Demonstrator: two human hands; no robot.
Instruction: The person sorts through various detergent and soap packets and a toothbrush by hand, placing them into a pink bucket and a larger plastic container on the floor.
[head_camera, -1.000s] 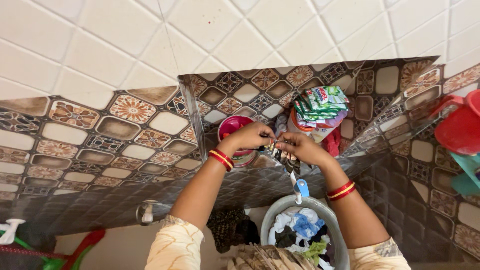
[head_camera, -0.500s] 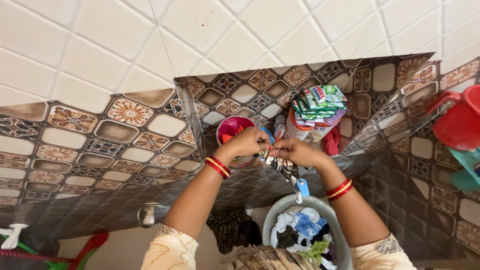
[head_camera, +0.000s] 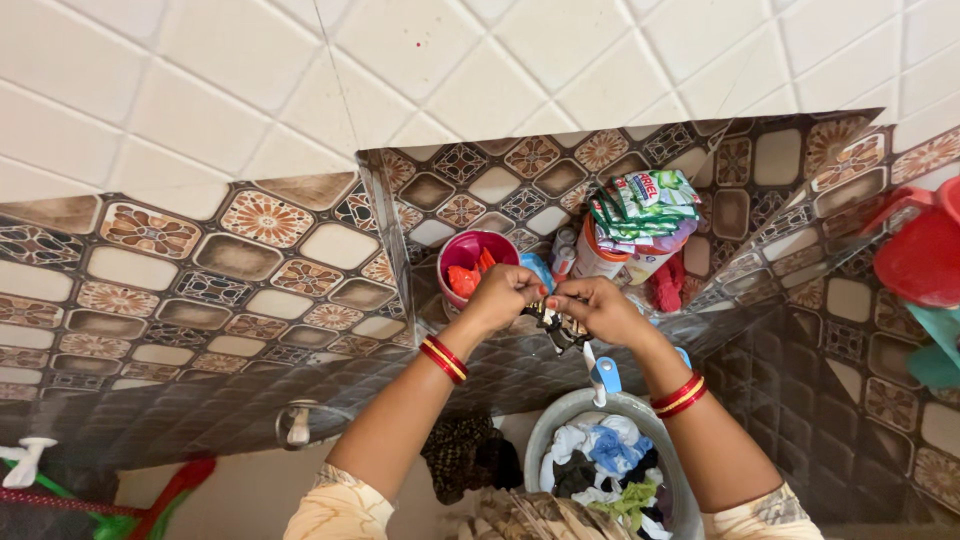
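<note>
Nearest the camera, bottom centre: a grey bucket (head_camera: 548, 440) stuffed with mixed clothes (head_camera: 600, 460), white, blue, green and dark pieces. A blue and white tap (head_camera: 603, 377) hangs just over its far rim. Dark patterned cloth (head_camera: 462, 455) lies left of the bucket on the floor. Cream patterned sleeves at the bottom edge, both forearms reach up and away from the camera. Red and gold bangles (head_camera: 444, 359) on the left wrist, a matching set (head_camera: 678, 393) on the right.

Left hand (head_camera: 503, 296) and right hand (head_camera: 592, 309) meet above the tap, in front of a tiled wall niche. Both grips are closed, fingers pinched together on a strip of small dark shiny sachets (head_camera: 560, 328) held between them; the strip bunches just below the fingertips and is off the shelf, in the air. Exact finger contact is partly hidden by the knuckles.

Just behind the left hand, on the niche shelf: a pink tub (head_camera: 470, 250) with red-orange items inside. A blue object (head_camera: 537, 268) sits beside it, mostly hidden. Further right, a white and orange container (head_camera: 600, 262) with green sachet packs (head_camera: 640, 205) piled on top. Something red (head_camera: 664, 285) sits low to the right of that.

Far right edge: red plastic mug (head_camera: 915, 260), teal item below it. Lower left wall: a metal hook (head_camera: 296, 425). The wall is brown patterned tile, cream tile above.
</note>
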